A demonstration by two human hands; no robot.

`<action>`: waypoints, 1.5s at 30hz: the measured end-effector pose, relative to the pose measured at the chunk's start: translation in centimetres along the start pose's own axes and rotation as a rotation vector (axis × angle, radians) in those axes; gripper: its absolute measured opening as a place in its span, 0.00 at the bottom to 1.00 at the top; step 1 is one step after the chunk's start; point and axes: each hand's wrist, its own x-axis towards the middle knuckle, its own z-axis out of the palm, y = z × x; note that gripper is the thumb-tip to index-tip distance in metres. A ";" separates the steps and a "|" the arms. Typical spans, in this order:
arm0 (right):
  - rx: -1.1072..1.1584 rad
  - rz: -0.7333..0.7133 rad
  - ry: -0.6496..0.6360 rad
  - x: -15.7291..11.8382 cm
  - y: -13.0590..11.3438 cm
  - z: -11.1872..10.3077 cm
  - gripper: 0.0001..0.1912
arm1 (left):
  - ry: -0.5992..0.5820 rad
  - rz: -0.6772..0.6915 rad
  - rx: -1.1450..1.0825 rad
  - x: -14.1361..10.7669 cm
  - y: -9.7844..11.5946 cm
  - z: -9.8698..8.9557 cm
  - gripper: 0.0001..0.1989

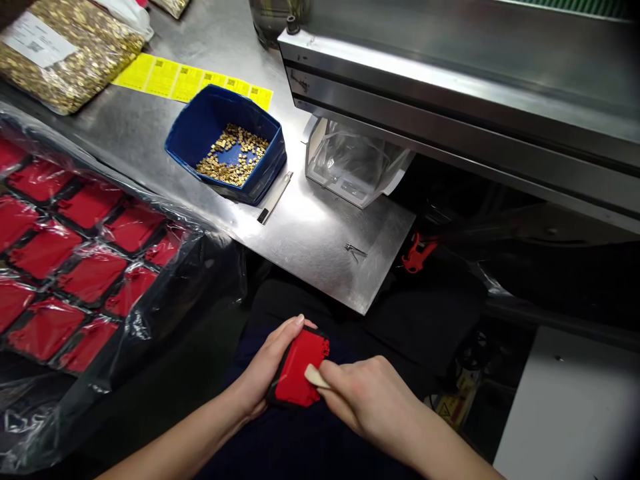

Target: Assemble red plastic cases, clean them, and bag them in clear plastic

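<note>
My left hand [273, 363] is wrapped round the left side of a red plastic part with a black rim [300, 367], held above my lap. Along the part's right edge run small cut-out shapes. My right hand [373, 393] pinches a small cream-coloured piece [316, 376], perhaps a folded cloth or a flat tool; I cannot tell which. Its tip rests on or just over the red face of the part. The fingers of my right hand are closed, and most of the piece is hidden inside them.
A blue bin [225, 137] of small brass pieces stands on the metal table [320, 247]. Beside it lies a thin blade-like tool [275, 197]. A clear-lined white bin [350, 167] sits under a metal rail [450, 113]. Red parts [90, 207] fill a plastic-lined box at left.
</note>
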 end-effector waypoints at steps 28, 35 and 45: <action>-0.035 -0.147 -0.040 0.6 1.7 -1.3 0.14 | -0.046 -0.235 -0.080 0.4 0.9 0.4 0.26; 0.013 -0.056 -0.018 0.2 1.3 -0.6 0.12 | -0.061 -0.155 -0.131 0.3 0.7 -0.4 0.22; -0.039 0.010 -0.023 0.7 0.0 -0.5 0.12 | 0.020 -0.116 -0.112 0.2 0.5 -0.5 0.21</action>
